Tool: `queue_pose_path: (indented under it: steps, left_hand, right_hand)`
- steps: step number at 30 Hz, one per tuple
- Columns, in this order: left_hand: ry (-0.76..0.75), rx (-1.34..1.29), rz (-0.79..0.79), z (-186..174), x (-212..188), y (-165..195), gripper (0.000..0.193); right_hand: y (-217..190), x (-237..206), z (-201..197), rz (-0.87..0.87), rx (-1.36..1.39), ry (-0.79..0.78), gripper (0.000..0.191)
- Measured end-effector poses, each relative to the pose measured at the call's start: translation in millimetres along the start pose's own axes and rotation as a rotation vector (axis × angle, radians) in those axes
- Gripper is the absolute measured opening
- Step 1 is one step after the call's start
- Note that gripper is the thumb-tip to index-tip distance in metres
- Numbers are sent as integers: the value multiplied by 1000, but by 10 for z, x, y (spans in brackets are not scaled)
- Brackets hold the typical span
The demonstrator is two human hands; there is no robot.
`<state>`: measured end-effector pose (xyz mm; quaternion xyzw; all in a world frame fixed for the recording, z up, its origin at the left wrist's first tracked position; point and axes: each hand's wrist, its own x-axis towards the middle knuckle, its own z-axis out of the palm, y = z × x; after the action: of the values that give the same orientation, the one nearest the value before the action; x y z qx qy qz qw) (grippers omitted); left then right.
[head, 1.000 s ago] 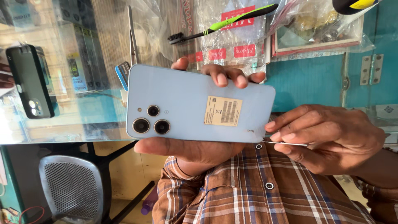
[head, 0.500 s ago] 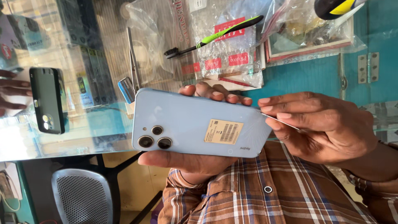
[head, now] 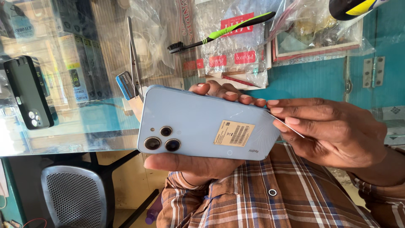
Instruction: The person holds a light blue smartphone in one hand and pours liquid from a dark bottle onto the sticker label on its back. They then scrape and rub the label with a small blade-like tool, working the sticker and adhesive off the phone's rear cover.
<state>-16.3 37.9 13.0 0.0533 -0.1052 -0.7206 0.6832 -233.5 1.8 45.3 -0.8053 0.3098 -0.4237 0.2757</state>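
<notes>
Now holding a light blue phone up, back side showing.

Lying long-ways left to right, camera rings at the left end, other end pointing right. Left hand wrapped around it from behind, grip closed on the phone. Right hand pinching a thin metal pick shut at the phone's right edge. Tan square sticker with black lines on the back. Behind, on the glass surface: clear plastic bags with red labels, green toothbrush, black phone.
</notes>
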Motion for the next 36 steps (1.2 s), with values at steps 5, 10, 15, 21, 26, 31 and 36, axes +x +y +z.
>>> queue_pose_path:
  steps: [5,10,15,21,26,31,36]
  left_hand:
    - [39,15,12,-24,6,-3,122]
    - [71,118,-61,22,-10,43,120]
    - [106,63,-179,49,93,121,126]
    - [90,-11,-201,30,178,100,128]
    - [90,94,-126,0,169,23,127]
    - [109,88,-29,9,237,-86,126]
    - [82,228,-63,75,269,-31,117]
  right_hand:
    - [-29,15,-6,-210,-245,-139,38]
    - [-28,162,8,-180,-140,-57,25]
    - [11,100,4,291,169,118,13]
    - [86,116,50,321,314,212,12]
    - [-67,187,45,-62,-186,-12,25]
    - [-88,210,90,72,-133,82,25]
    - [-96,155,113,267,154,176,16]
